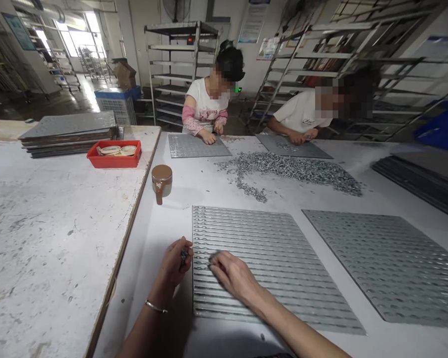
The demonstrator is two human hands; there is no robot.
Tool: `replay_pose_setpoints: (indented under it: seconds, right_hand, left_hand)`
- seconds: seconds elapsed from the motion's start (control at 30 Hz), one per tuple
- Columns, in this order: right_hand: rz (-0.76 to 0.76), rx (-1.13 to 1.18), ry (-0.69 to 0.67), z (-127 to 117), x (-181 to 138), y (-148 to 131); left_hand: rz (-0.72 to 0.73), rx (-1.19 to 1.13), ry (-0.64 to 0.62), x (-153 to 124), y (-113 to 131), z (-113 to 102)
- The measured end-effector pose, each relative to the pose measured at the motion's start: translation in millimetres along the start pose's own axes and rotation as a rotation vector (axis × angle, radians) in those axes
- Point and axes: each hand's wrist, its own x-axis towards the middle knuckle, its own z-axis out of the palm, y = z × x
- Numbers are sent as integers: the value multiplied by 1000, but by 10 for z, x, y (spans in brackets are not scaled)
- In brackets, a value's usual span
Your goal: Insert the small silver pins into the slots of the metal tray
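From the ribbed panel (283,258), I note open counter (196,186) at eleven o'clock, between the brown mug (162,176) at ten and the metal-piece pile (298,170) at twelve; the second panel (392,268) restricts passage at three.

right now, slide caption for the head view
Left hand holding small gray pieces, right hand over a striped gray panel.

I can't count the small metal pieces (183,255) half hidden in the left hand (174,263). The right hand (234,274) is blurred on my screen; I can't tell what its fingertips touch. My view's right edge crops the rightmost board (392,266) and dark stack (420,184).
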Motion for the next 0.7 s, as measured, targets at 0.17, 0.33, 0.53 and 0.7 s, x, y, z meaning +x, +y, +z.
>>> replay_pose_setpoints:
  seconds: [0.17,0.33,0.53,0.7]
  right_hand:
    - [-182,2,-21,-27,-679,209]
    - [-262,-84,77,156,-930,429]
    - [-324,-78,179,134,-639,590]
    - [-344,-50,154,-31,-534,622]
  left_hand:
    - [-83,-310,127,62,90,-13]
    - [-96,-644,319,74,174,59]
    - [-99,-560,291,103,159,47]
    - [-102,-296,28,108,-51,2]
